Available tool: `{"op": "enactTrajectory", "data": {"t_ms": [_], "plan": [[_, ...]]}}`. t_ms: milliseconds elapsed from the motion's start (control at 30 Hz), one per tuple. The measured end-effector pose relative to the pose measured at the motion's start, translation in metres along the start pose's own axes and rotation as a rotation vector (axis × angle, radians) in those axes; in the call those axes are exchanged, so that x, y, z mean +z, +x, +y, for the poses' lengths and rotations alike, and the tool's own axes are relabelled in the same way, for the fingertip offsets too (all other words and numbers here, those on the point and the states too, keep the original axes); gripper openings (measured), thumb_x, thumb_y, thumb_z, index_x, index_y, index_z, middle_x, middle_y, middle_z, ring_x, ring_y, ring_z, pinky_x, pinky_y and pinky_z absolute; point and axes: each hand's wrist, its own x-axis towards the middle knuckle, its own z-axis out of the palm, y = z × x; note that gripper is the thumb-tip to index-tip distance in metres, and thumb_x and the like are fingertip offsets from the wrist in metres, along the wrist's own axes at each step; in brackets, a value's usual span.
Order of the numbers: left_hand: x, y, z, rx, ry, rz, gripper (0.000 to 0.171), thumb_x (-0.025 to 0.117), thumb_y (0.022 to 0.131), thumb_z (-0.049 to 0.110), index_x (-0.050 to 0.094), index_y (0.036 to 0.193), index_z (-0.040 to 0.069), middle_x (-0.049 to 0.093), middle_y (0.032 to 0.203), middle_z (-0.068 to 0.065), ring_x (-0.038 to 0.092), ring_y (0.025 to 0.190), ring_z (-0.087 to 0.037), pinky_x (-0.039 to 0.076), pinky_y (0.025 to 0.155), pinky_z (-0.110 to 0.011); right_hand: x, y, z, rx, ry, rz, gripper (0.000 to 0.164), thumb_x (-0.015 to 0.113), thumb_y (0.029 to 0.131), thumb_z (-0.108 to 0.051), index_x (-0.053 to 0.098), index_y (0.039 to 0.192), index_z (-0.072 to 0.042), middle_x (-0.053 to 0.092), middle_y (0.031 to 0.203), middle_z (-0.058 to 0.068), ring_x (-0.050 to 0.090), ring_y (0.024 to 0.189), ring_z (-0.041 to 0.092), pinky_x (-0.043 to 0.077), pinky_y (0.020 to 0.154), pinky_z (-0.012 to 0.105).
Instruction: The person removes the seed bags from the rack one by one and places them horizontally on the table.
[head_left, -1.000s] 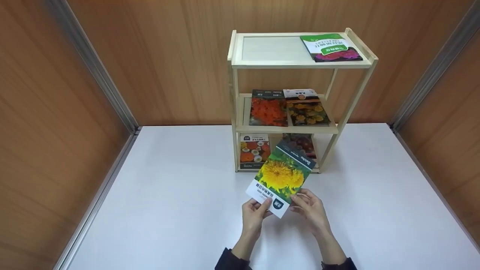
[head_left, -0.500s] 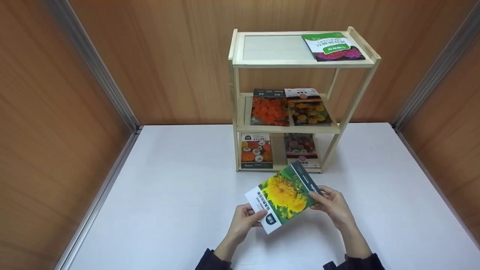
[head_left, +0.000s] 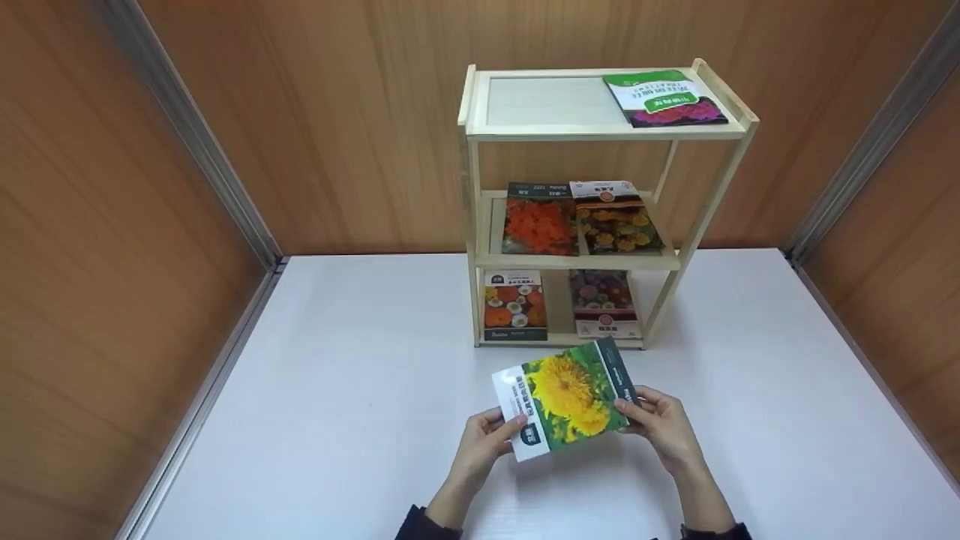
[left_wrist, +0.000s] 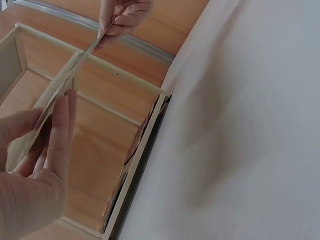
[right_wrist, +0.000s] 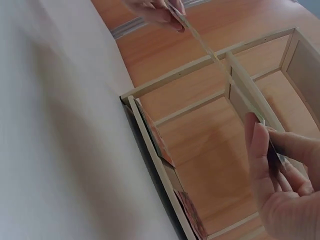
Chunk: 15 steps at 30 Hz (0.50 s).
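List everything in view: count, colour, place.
Table: 1, white, across the foreground
Rack: 1, cream, on the table
Wall panels: 3, brown, left, back, right
Metal strips: several, grey, panel edges
Green packet: 1, green, white, magenta, rack top, right
Red packet: 1, red, dark, rack middle, left
Gold packet: 1, gold, dark, white, rack middle, right
Orange packet: 1, orange, white, rack bottom, left
Pink packet: 1, dull pink, rack bottom, right
Yellow packet: 1, yellow, green, white, dark, above the table
Left hand: 1, bare, pinching yellow packet's white end
Right hand: 1, bare, pinching yellow packet's dark end
Sleeves: 2, dark, at wrists
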Motion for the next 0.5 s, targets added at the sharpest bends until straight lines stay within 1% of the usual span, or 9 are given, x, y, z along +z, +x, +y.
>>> {"op": "enactTrajectory", "data": {"t_ms": [67,133,267,400,500], "plan": [[0.007,0.0,-0.004,0.007,-0.085,0.07,0.045,0.063,0.082,0.025,0.054,0.113,-0.006,0.064,0.098,-0.012,0.062,0.088,-0.022,0.05,0.074,-0.031,0.004,-0.002,0.004,0.011,0.049,0.061,0.032,0.063,0.08,-0.005,0.055,0.107,0.01,0.066,0.084,0.014,0.063,0.068,0.021,0.052,0.059,0.028],[0.017,0.0,-0.009,0.018,-0.177,0.137,0.047,0.064,0.08,0.025,0.053,0.114,-0.005,0.063,0.101,-0.012,0.061,0.09,-0.022,0.05,0.076,-0.031,0.007,-0.003,0.008,0.017,0.101,0.109,0.031,0.063,0.081,-0.005,0.055,0.107,0.009,0.066,0.084,0.013,0.063,0.068,0.02,0.052,0.059,0.027],[0.039,0.001,-0.018,0.035,-0.358,0.251,0.048,0.066,0.079,0.021,0.051,0.116,-0.005,0.061,0.103,-0.013,0.061,0.091,-0.024,0.049,0.078,-0.034,0.015,-0.006,0.013,0.01,0.192,0.165,0.031,0.063,0.081,-0.006,0.054,0.107,0.008,0.067,0.084,0.01,0.063,0.067,0.017,0.052,0.059,0.027],[0.062,0.001,-0.025,0.036,-0.456,0.335,0.049,0.067,0.078,0.019,0.049,0.116,-0.006,0.061,0.103,-0.012,0.06,0.092,-0.023,0.048,0.079,-0.033,0.024,-0.009,0.017,0.01,0.253,0.198,0.035,0.064,0.081,-0.009,0.053,0.109,0.007,0.067,0.085,0.007,0.062,0.069,0.016,0.052,0.061,0.027],[0.075,0.001,-0.028,0.057,-0.482,0.365,0.048,0.066,0.079,0.018,0.049,0.117,-0.006,0.061,0.105,-0.014,0.06,0.093,-0.023,0.047,0.082,-0.035,0.03,-0.011,0.02,0.024,0.279,0.219,0.038,0.064,0.081,-0.011,0.052,0.112,0.006,0.066,0.088,0.007,0.062,0.072,0.016,0.052,0.064,0.028]]}}
